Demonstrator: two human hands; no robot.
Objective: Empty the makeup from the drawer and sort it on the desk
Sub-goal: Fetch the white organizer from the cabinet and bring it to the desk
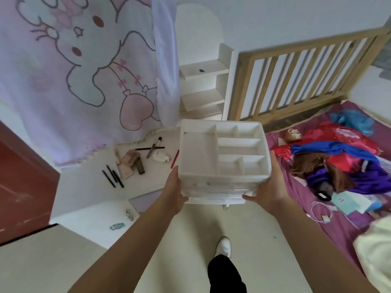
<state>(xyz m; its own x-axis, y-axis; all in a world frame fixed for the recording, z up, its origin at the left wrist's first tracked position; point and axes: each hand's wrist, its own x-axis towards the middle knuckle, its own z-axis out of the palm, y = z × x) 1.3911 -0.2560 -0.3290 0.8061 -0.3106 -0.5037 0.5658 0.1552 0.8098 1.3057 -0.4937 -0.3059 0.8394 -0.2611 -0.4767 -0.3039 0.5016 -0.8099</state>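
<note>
I hold a white plastic makeup organizer (222, 153) in the air between both hands; it has an open compartment tray on top and clear drawers below. My left hand (174, 190) grips its left side and my right hand (267, 187) grips its right side. The top compartments look empty. On the white desk (152, 178) to the left lie sorted makeup items: several black pencils (113, 177), brown palettes (132, 162), a crossed brush and tube (153, 148), a white compact (161, 156) and a red pencil (175, 159).
A cartoon-print curtain (80, 70) hangs behind the desk. White shelves (203, 89) stand at the back. A bed (306, 208) with piled clothes (338, 157), a cable and papers fills the right. A red-brown door (23, 182) is at left. My foot (224, 247) is on the floor.
</note>
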